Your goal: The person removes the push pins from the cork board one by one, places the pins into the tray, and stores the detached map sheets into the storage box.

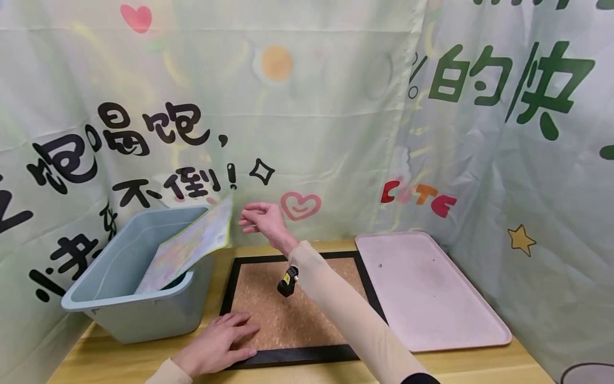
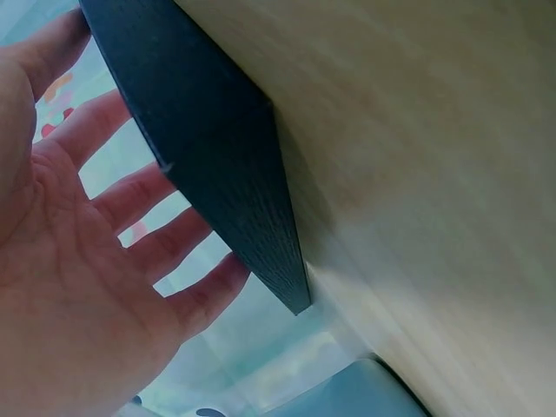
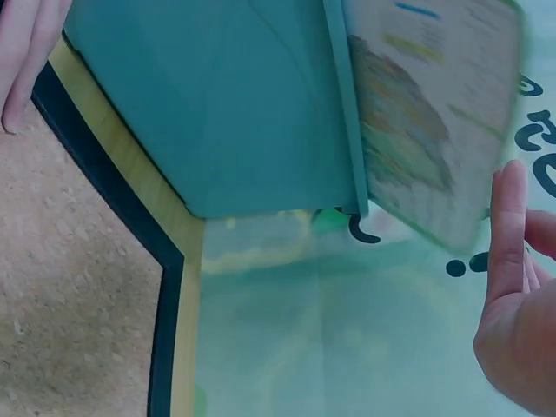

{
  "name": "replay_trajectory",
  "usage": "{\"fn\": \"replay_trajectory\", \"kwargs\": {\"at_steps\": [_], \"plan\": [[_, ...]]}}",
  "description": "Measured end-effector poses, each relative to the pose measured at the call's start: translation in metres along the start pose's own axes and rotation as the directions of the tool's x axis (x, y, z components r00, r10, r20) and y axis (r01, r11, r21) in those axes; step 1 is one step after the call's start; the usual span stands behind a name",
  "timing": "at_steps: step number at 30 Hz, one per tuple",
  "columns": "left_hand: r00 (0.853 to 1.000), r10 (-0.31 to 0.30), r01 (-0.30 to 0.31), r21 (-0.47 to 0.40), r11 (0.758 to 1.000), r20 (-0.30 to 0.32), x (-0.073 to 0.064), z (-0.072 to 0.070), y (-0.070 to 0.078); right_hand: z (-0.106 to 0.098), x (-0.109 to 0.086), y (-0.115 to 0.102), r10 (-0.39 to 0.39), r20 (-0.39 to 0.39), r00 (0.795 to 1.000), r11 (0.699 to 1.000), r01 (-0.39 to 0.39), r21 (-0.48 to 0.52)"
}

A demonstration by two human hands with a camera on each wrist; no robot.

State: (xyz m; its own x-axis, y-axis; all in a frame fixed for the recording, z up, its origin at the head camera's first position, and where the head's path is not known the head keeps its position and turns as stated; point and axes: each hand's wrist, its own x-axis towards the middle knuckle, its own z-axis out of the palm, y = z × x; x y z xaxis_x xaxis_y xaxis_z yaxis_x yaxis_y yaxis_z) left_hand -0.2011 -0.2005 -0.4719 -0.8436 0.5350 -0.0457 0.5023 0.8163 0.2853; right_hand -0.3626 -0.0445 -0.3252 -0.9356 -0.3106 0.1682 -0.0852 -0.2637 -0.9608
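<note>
A thin printed board with a pale, colourful face and a yellow-green edge leans out of the blue-grey bin, tilted up to the right. In the right wrist view the board is blurred and shows a brown-green, map-like picture. Just right of its upper edge is my right hand, fingers fairly straight, with a small gap between them and the board. My left hand rests on the near left corner of a black-framed cork board. Spread fingers touch the black frame in the left wrist view.
A pale pink tray lies on the wooden table, right of the cork board. Printed cloth hangs behind and at both sides. The right forearm crosses over the cork board. Something dark green shows inside the bin beneath the printed board.
</note>
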Motion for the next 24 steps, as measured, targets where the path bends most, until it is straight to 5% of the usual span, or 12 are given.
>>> {"fn": "replay_trajectory", "kwargs": {"at_steps": [14, 24], "plan": [[1.000, 0.023, -0.023, 0.003, 1.000, -0.022, -0.001, 0.001, -0.003, -0.016, -0.007, 0.014, 0.014, -0.019, 1.000, 0.992, -0.016, -0.124], [1.000, 0.017, -0.017, -0.021, 1.000, -0.012, 0.004, -0.003, 0.000, -0.037, -0.018, 0.032, 0.029, 0.005, 1.000, 0.958, -0.026, -0.285]]}}
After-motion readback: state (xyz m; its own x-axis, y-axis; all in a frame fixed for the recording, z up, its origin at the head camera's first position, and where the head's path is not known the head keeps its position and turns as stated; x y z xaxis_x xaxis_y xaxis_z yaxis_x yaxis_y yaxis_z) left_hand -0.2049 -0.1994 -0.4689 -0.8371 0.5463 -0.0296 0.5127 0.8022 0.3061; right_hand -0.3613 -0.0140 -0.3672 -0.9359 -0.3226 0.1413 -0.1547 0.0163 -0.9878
